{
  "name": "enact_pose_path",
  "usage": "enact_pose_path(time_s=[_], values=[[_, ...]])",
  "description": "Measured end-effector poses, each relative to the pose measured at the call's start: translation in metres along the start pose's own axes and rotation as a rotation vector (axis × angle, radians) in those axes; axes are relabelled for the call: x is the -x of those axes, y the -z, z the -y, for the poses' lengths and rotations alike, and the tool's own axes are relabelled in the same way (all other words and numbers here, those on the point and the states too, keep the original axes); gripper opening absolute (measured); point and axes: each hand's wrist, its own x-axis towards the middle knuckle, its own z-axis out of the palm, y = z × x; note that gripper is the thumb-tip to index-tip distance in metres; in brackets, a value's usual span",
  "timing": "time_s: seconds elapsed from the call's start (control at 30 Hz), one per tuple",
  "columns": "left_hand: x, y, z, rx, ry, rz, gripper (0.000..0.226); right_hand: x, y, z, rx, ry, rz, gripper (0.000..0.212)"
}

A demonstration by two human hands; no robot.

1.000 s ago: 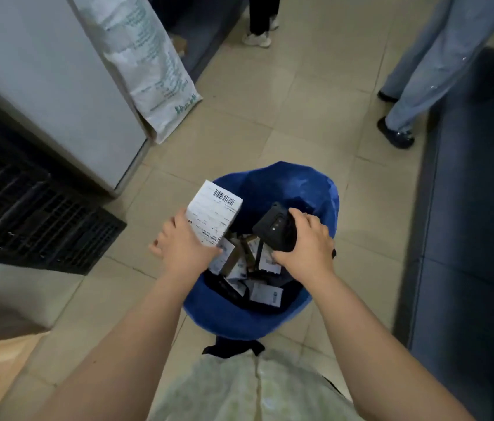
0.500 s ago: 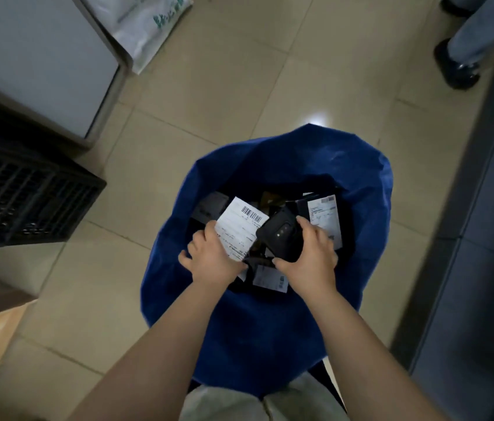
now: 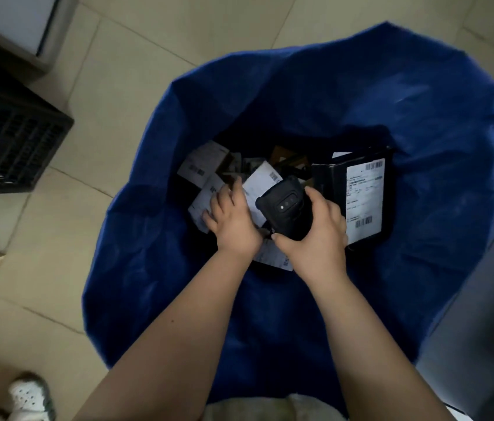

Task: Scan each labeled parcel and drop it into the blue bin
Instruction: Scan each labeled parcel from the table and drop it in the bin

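Observation:
The blue bin (image 3: 273, 86) fills the middle of the head view, and both my arms reach down into it. My left hand (image 3: 233, 223) is low inside, its fingers at the left edge of a white labeled parcel (image 3: 259, 185) that sits level with the pile of parcels. My right hand (image 3: 315, 235) grips a black handheld scanner (image 3: 285, 208) just right of that parcel. A black parcel with a white barcode label (image 3: 364, 199) leans against the bin's right side. Several other labeled parcels (image 3: 201, 164) lie underneath, partly hidden by my hands.
A black slatted crate (image 3: 12, 141) stands on the tiled floor to the left, below a grey cabinet (image 3: 12, 22). A white shoe (image 3: 30, 398) shows at the bottom left. A dark grey surface (image 3: 482, 314) runs along the right.
The view has dropped closer over the bin. My left hand has carried the white parcel from above the rim down onto the pile inside; my right hand with the scanner followed.

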Motion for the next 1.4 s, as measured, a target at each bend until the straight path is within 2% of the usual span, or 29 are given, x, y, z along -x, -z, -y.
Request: enact_pose_path(time_s=[0.2,0.5,0.77,0.97,1.07,1.3,1.4], values=[[0.021,0.026,0.004,-0.154,-0.143,-0.050,0.106,0.001,0.015,0.011,0.018,-0.012,-0.001,0.091],[0.080,0.136,-0.017,-0.370,-0.291,-0.175,0.088,0.054,0.089,0.068,0.129,0.025,-0.036,0.094],[0.156,0.231,-0.030,-0.401,-0.356,-0.327,0.096,0.136,0.159,0.124,0.195,0.147,-0.088,0.091],[0.212,0.280,-0.023,-0.370,-0.391,-0.459,0.093,0.191,0.191,0.154,0.216,0.223,-0.151,0.089],[0.230,0.297,-0.015,-0.283,-0.417,-0.548,0.085,0.209,0.200,0.168,0.209,0.290,-0.161,0.089],[0.271,0.325,0.016,-0.180,-0.267,-0.674,0.076,0.239,0.210,0.201,0.309,0.500,-0.091,0.081],[0.298,0.331,0.025,-0.106,-0.189,-0.792,0.071,0.254,0.220,0.217,0.322,0.605,-0.063,0.080]])
